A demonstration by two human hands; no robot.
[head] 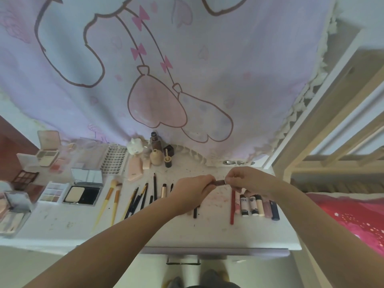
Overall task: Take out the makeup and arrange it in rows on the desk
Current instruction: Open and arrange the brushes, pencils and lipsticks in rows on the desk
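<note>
— What is seen from the head view, where the hands are concerned?

— A small brown lipstick tube (218, 182) is held above the desk (207, 231) between both hands. The left hand (192, 189) is curled round its left end, and its right end is pinched by the fingertips of the right hand (243, 179).

— And the makeup already laid out?

— A row of tubes (256, 205) is seen just below the right hand, with a red pencil (232, 206) at its left. Brushes and pencils (133, 199) are lined up left of the left hand. Farther left, open palettes are set out: a powder compact (83, 193) holding a pale pan and a dark sponge well, with its mirror lid raised, and beside it an eyeshadow palette (54, 192) filled with pale pans. A darker palette (24, 177) is placed behind it.

— Anything at the back?

— Small bottles (159, 151) are grouped against the pink printed cloth (187, 59).
</note>
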